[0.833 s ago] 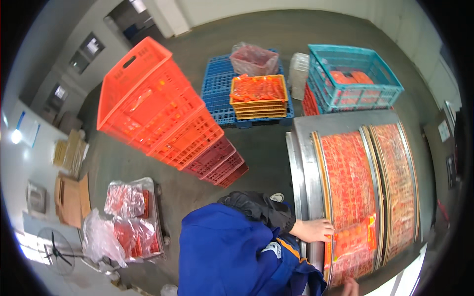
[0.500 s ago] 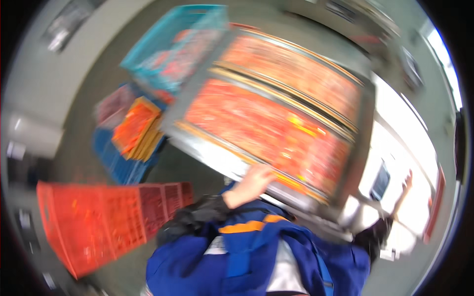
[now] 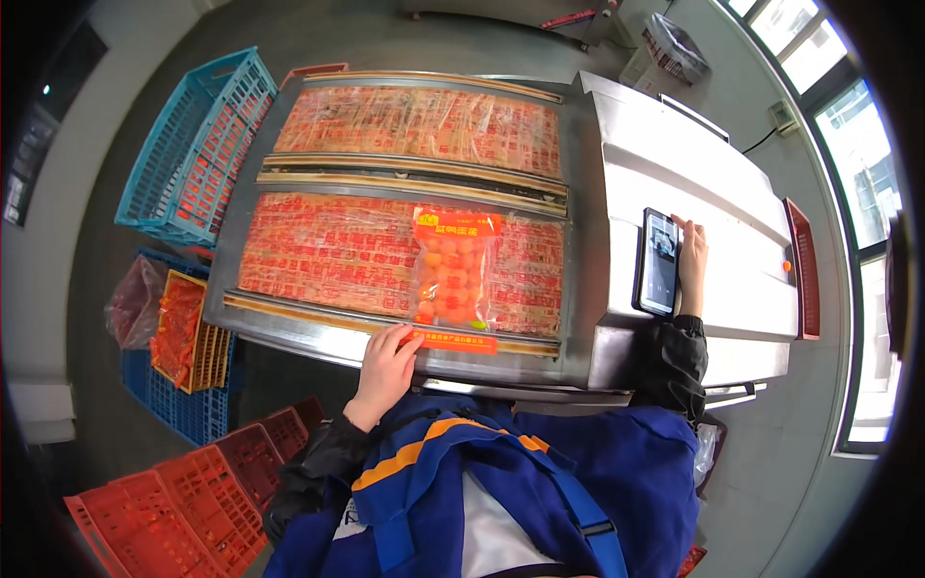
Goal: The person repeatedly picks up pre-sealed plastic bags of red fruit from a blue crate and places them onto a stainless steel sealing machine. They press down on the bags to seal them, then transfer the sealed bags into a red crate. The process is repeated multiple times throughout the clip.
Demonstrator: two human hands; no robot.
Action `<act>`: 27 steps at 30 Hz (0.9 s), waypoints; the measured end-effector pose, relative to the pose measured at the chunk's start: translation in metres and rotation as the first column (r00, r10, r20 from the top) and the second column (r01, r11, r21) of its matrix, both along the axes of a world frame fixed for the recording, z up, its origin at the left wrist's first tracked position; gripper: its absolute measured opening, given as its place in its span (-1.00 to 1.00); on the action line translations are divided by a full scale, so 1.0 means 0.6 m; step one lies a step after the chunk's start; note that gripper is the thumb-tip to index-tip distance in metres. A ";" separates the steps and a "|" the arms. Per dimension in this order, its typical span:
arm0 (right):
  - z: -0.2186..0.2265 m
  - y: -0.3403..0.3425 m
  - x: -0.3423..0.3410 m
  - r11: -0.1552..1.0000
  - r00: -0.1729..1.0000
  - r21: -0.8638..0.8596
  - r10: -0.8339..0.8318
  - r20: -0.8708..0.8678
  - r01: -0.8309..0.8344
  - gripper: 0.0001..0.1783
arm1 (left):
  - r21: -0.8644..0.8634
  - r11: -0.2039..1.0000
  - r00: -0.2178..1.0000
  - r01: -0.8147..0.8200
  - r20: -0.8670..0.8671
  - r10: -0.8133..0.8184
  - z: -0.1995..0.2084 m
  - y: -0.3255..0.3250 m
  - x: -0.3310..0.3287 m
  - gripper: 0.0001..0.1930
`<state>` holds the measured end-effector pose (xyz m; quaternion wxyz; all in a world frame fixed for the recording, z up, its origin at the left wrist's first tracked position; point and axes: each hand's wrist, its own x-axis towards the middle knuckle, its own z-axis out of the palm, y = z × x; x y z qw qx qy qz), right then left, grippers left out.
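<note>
On the steel sealer (image 3: pixel 617 318): one pouch (image 3: pixel 453 270), one phone (image 3: pixel 659 262), two hands.

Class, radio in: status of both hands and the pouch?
Left hand on pouch bottom edge, at sealer. Right hand touching phone. Nothing between them.

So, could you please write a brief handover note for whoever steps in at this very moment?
Left hand: open, fingertips on the bottom strip of the clear pouch of orange balls, at the front edge of the steel sealing machine.
Right hand: resting against the phone propped on the machine's lid, not gripping it.
Done: the near bed and far bed are covered with flat red-printed pouches; the one filled pouch lies on top of the near row.
Left: the lid is up. More packs sit in the blue crate and orange tray to the left.
</note>
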<state>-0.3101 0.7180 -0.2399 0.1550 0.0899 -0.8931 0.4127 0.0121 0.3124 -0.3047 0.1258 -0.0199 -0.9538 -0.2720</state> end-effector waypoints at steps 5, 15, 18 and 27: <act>0.006 -0.002 0.024 0.987 1.000 0.160 0.005 -0.028 0.000 -0.55 | 0.002 1.000 1.000 -0.008 -0.009 0.008 -0.001 0.003 -0.002 -0.66; 0.013 0.004 0.038 0.985 0.957 -0.098 -0.110 0.269 0.141 -0.51 | 0.033 0.999 0.999 -0.037 -0.034 0.038 -0.009 0.004 -0.005 -0.70; 0.007 -0.006 0.029 0.981 0.938 -0.045 -0.165 0.305 0.187 -0.21 | 0.043 0.998 0.999 -0.038 -0.030 0.040 -0.008 0.002 -0.005 -0.70; -0.015 -0.014 -0.004 0.944 0.924 0.209 -0.300 0.238 0.253 -0.04 | 0.075 0.997 1.000 -0.018 -0.010 0.019 -0.004 -0.001 -0.003 -0.68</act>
